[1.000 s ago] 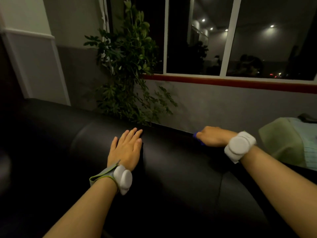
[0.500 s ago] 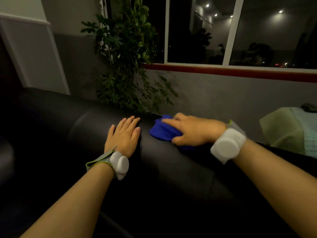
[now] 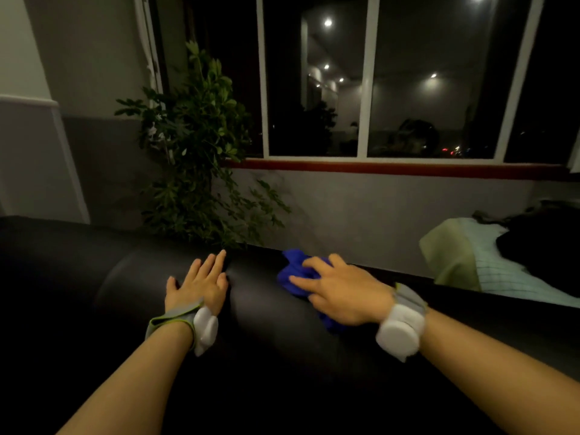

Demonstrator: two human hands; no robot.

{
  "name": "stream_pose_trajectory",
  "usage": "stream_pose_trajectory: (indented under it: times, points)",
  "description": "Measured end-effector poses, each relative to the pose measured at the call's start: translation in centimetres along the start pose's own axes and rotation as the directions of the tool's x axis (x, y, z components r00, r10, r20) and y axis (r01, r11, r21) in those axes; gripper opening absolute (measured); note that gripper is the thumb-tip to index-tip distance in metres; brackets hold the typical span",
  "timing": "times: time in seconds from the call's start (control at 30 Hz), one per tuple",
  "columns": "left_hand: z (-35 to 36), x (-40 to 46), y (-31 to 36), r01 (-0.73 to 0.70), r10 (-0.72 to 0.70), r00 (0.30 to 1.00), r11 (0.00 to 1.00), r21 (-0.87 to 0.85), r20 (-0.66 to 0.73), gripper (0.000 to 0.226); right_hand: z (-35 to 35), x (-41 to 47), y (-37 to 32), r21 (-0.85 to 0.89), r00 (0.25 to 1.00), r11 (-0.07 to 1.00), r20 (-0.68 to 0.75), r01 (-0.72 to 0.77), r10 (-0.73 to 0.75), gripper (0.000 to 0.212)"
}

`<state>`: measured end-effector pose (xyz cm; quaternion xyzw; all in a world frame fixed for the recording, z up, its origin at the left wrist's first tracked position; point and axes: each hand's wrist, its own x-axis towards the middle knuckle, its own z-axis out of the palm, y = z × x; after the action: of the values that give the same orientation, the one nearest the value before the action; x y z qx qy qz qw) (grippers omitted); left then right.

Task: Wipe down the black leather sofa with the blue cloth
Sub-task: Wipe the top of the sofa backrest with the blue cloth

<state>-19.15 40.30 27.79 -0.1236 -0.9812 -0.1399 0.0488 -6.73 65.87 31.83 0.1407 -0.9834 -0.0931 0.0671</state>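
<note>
Along the rounded top of a black leather sofa (image 3: 266, 324), seen from the head camera in a dim room, two bare forearms reach forward. The left hand (image 3: 199, 285) lies flat on the leather, fingers straight and close together. Just to its right, apart from it, the right hand (image 3: 342, 291) presses down on a bunched blue cloth (image 3: 293, 270) at the sofa's back edge, fingers spread and slightly bent over the folds; part of the cloth is hidden under the palm. Each wrist wears a grey strap with a white round device. Behind the sofa stands a leafy green plant (image 3: 201, 158) against a grey wall, below a dark window (image 3: 392, 80) reflecting ceiling lights. At far right, pale green fabric (image 3: 455, 255) and something dark lie on the sofa.
</note>
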Motion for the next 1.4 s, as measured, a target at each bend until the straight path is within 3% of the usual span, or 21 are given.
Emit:
stream_pose_trajectory:
  times: [0.1, 0.17, 0.23, 0.27, 0.33, 0.47, 0.57, 0.67, 0.83, 1.1, 1.4]
  points:
    - [-0.6, 0.1, 0.4, 0.045, -0.045, 0.996, 0.999, -0.004, 0.079, 0.053, 0.6, -5.7, 5.0, -0.015, 0.958, 0.959, -0.051, -0.284, 0.283, 0.047]
    - [-0.4, -0.2, 1.8, 0.082, -0.082, 0.996, 0.997, -0.007, 0.027, 0.055, 1.1, -9.1, 8.0, 0.032, 0.838, 0.839, -0.035, -0.543, 0.544, 0.041]
    - [0.1, -1.0, 5.0, -0.009, 0.006, 0.997, 0.999, -0.050, -0.073, 0.054, 1.0, -10.1, 9.0, 0.147, 0.741, 0.731, 0.019, -0.667, 0.672, 0.039]
    - [0.9, -2.1, 6.7, -0.086, 0.077, 0.993, 0.992, -0.097, -0.093, 0.054, 0.9, -9.6, 8.6, 0.153, 0.731, 0.718, 0.051, -0.679, 0.681, 0.038]
    - [2.8, -4.4, 9.4, -0.164, 0.149, 0.981, 0.980, -0.117, -0.123, 0.052, 0.3, -7.5, 7.1, 0.124, 0.765, 0.755, 0.061, -0.644, 0.641, 0.037]
    - [3.8, -5.2, 9.6, -0.118, 0.104, 0.984, 0.989, -0.089, -0.145, 0.053, -0.3, -2.7, 3.1, 0.134, 0.929, 0.920, 0.012, -0.368, 0.369, 0.040]
    - [3.5, -4.8, 9.0, -0.135, 0.126, 0.987, 0.986, -0.094, -0.098, 0.053, -0.7, -1.4, 3.3, 0.193, 0.963, 0.944, 0.075, -0.269, 0.259, 0.037]
    - [4.1, -4.7, 9.0, -0.155, 0.140, 0.980, 0.982, -0.104, -0.140, 0.054, -0.3, -1.6, 4.4, 0.256, 0.972, 0.938, 0.085, -0.233, 0.218, 0.036]
    - [5.6, -4.2, 8.5, -0.172, 0.146, 0.966, 0.979, -0.109, -0.214, 0.054, 1.1, -0.6, 4.3, 0.151, 0.962, 0.950, 0.048, -0.272, 0.268, 0.036]
    - [5.9, -4.2, 8.8, -0.169, 0.129, 0.930, 0.982, -0.088, -0.345, 0.055, 1.4, -1.9, 4.0, 0.137, 0.961, 0.960, -0.095, -0.245, 0.258, 0.048]
    - [5.1, -4.7, 9.5, -0.117, 0.086, 0.958, 0.988, -0.100, -0.274, 0.050, 0.8, -1.6, 3.9, 0.113, 0.974, 0.971, -0.051, -0.213, 0.219, 0.029]
